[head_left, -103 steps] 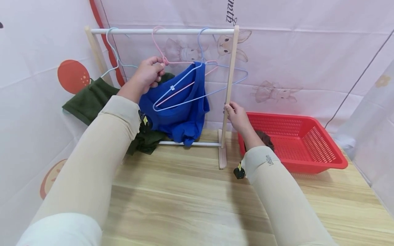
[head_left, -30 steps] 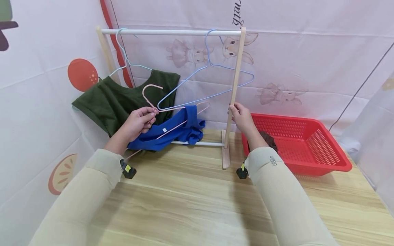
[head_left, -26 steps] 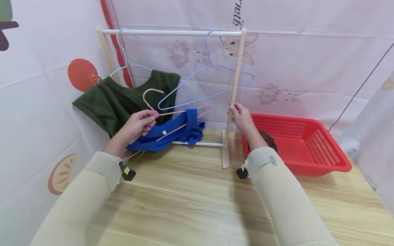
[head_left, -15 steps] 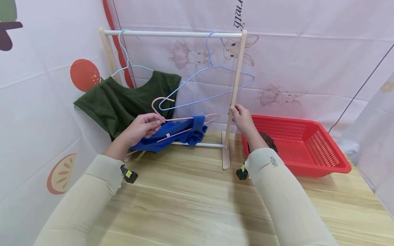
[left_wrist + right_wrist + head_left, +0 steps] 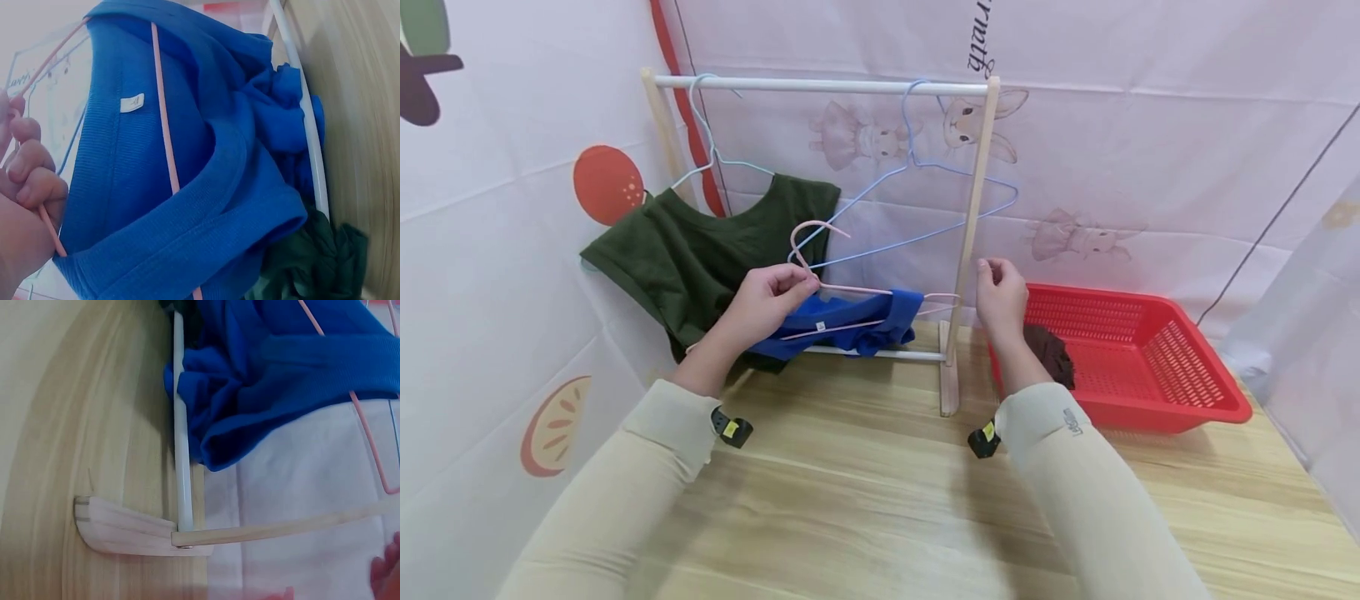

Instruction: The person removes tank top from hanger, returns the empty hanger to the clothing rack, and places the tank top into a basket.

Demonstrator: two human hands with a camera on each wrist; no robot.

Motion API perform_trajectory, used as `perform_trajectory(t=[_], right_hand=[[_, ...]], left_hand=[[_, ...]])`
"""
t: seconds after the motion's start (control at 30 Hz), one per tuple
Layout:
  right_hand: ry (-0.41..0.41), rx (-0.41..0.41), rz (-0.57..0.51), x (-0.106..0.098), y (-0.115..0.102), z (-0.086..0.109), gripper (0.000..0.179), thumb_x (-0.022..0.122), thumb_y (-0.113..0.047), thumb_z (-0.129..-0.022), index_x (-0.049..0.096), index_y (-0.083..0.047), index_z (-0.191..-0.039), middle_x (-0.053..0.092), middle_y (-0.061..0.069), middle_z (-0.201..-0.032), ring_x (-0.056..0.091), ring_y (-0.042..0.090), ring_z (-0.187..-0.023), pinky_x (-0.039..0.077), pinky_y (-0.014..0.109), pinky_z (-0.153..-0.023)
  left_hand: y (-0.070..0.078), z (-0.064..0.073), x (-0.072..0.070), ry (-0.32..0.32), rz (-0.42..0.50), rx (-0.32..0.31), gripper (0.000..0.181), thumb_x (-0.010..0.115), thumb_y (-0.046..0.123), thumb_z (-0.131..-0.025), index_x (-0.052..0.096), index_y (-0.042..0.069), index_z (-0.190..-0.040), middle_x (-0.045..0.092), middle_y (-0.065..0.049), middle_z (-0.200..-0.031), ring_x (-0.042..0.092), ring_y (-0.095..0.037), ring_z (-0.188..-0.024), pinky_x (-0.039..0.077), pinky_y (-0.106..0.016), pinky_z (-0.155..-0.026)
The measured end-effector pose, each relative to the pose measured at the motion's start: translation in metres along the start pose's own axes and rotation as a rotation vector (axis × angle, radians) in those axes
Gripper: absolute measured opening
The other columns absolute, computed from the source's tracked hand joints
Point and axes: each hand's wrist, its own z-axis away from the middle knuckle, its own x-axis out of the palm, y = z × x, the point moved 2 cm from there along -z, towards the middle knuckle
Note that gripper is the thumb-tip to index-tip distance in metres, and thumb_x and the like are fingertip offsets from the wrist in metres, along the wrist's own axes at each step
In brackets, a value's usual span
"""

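Note:
My left hand pinches the pink hanger just below its hook. On that hanger is a blue shirt, its neckline band and small white label showing in the left wrist view. The hook stands below the rack's top rail, off it. My right hand hovers just right of the wooden post, fingers loosely bent, holding nothing. A dark green shirt hangs from a mint hanger at the left. The bare blue hanger hangs near the post.
A red basket with a dark brown cloth in it stands right of the rack. The rack's lower white bar runs close above the wooden table. Printed fabric walls stand behind and left.
The left hand has brought the pink hanger off the top rail and down, then rightward and slightly up, with the blue shirt. The right hand has let go of the post and moved right.

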Motion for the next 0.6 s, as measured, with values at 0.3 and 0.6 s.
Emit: perform_trajectory(t=[0.3, 0.6], right_hand=[[-0.167, -0.678, 0.126, 0.005, -0.029, 0.034, 0.029, 0.070, -0.023, -0.092, 0.070, -0.006, -0.115, 0.069, 0.013, -0.105, 0.061, 0.026, -0.098, 0.049, 0.042, -0.086], [-0.287, -0.984, 0.274, 0.014, -0.037, 0.054, 0.031, 0.076, -0.020, -0.087, 0.073, -0.008, -0.115, 0.070, 0.007, -0.091, 0.064, 0.021, -0.083, 0.055, 0.035, -0.075]], left_hand=[[0.012, -0.001, 0.010, 0.073, -0.057, 0.075, 0.020, 0.060, 0.021, -0.099, 0.071, 0.006, -0.106, 0.060, -0.007, -0.081, 0.046, -0.021, -0.067, 0.036, -0.025, -0.055], [0.023, -0.002, 0.020, 0.086, -0.141, 0.131, 0.028, 0.058, 0.032, -0.100, 0.072, 0.009, -0.105, 0.053, -0.005, -0.072, 0.046, -0.020, -0.066, 0.037, -0.026, -0.054]])
